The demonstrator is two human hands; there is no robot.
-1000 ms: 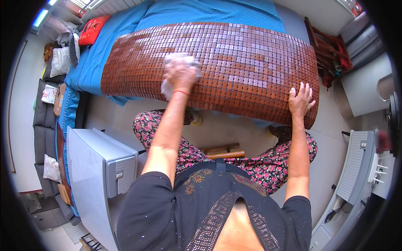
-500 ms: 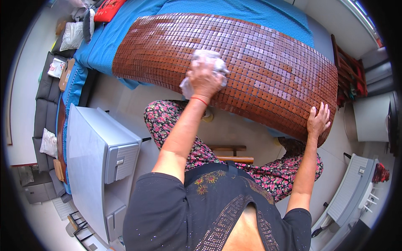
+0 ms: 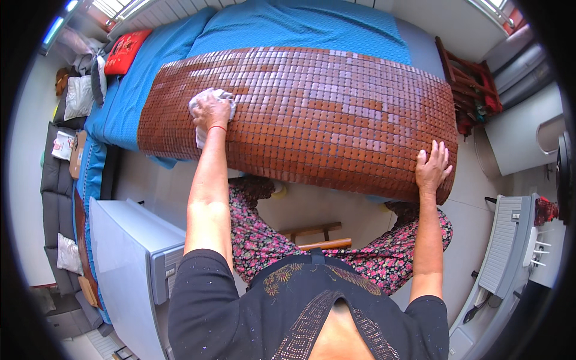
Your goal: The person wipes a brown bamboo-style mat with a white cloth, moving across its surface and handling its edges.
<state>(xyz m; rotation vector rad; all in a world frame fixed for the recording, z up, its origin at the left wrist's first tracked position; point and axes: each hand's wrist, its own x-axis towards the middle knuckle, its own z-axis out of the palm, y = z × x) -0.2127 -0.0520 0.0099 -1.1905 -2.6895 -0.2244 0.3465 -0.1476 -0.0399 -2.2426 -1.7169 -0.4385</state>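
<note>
A brown mat of small linked tiles (image 3: 336, 114) lies over a blue-covered sofa or bed and bends down over its near edge. My left hand (image 3: 211, 111) presses a crumpled white cloth (image 3: 225, 103) onto the left part of the mat, its fingers curled over the cloth. At the mat's right end, my right hand (image 3: 433, 167) lies flat with the fingers spread, holding nothing. Many tiles shine pale with reflected light; whether they are wet I cannot tell.
Blue covering (image 3: 300, 27) spreads behind the mat. A red cushion (image 3: 127, 51) sits at the back left. Folded wooden chairs (image 3: 468, 84) stand at the right. A grey-white table (image 3: 129, 240) is near my left arm. Between my legs is a wooden stool (image 3: 321, 237).
My left hand has slid the cloth left across the mat. My right hand stays flat at the mat's right end. The whole view has shifted a little.
</note>
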